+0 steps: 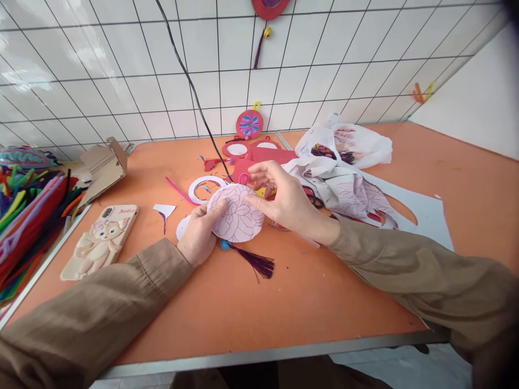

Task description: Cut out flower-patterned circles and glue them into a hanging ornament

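Note:
My left hand is closed on the left edge of a round paper pendant, its thumb lying on the front. The pendant is white with a flower drawn in dark lines. A pink pipe-cleaner loop sticks up at its top. Below it hang a blue bead and a dark purple tassel. My right hand is at the pendant's upper right, with the thumb against its edge and the other fingers curved and apart. The back of the pendant is hidden.
White paper rings, red paper pieces and crumpled printed paper lie behind my hands. Black-handled scissors are partly covered. A phone, pipe cleaners and cardboard are left; a plastic bag lies right.

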### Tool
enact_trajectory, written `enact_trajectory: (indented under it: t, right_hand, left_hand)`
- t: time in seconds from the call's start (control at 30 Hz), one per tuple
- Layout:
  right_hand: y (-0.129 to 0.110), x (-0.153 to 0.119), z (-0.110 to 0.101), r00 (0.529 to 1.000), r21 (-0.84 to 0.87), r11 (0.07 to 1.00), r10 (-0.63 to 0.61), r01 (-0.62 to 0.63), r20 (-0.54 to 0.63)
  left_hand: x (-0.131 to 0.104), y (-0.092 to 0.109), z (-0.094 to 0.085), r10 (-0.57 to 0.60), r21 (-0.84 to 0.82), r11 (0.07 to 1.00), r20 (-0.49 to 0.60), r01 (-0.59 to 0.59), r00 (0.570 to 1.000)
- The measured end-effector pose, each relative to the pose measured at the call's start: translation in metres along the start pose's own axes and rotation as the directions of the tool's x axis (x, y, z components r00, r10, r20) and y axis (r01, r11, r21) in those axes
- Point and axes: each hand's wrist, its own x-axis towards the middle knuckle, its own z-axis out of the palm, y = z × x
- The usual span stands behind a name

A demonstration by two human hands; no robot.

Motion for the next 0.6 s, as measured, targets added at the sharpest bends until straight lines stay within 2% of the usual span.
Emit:
enact_trajectory:
  t: [0.2, 0.3, 0.43, 0.6]
  right_hand:
    - [-0.005, 0.005, 0.005, 0.956, 0.162, 0.946, 0.26, -0.28, 0.139]
    - [-0.007, 0.008, 0.007, 0.929, 0.243, 0.898, 0.341, -0.367, 0.141]
    - [-0.011, 0.009, 0.008, 0.928, 0.298, 0.879, 0.365, -0.372, 0.079]
    - [-0.012, 0.006, 0.011, 0.936, 0.299, 0.888, 0.345, -0.35, 0.07]
  left_hand:
    - [0.002, -0.001, -0.004, 0.016, 0.035, 0.999, 0.05, -0.018, 0.999]
    - [0.001, 0.0, -0.004, 0.014, 0.019, 1.0, 0.1, -0.016, 0.995]
    - [-0.001, 0.001, -0.002, 0.016, 0.071, 0.997, 0.07, -0.021, 0.997]
    - [-0.004, 0.001, 0.0, 0.022, 0.097, 0.995, 0.001, -0.022, 1.0]
